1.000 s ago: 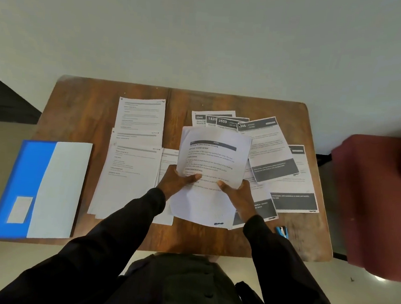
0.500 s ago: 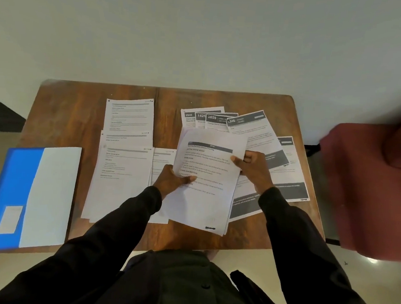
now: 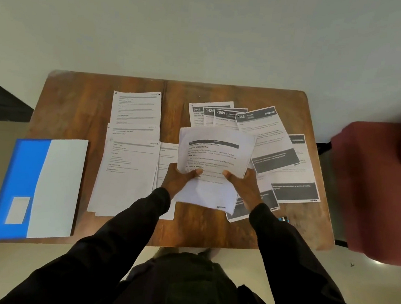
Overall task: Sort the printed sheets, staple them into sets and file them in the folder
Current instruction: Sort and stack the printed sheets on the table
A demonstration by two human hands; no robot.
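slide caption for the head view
Left hand and right hand hold a stack of sheets over the paper-strewn table, blue folder alongside.

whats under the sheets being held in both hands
From under the held sheets, dark-banded printouts poke out at right, a plain sheet at left, on the table. Directly beneath is covered.

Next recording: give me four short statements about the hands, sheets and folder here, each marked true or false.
1. Both the left hand and the right hand grip the held stack. True.
2. The blue folder lies right of all the papers. False: it lies at the left end of the table.
3. The numbered sheets are fanned out beyond the held stack. True.
4. The left hand rests on the folder. False: it grips the stack.
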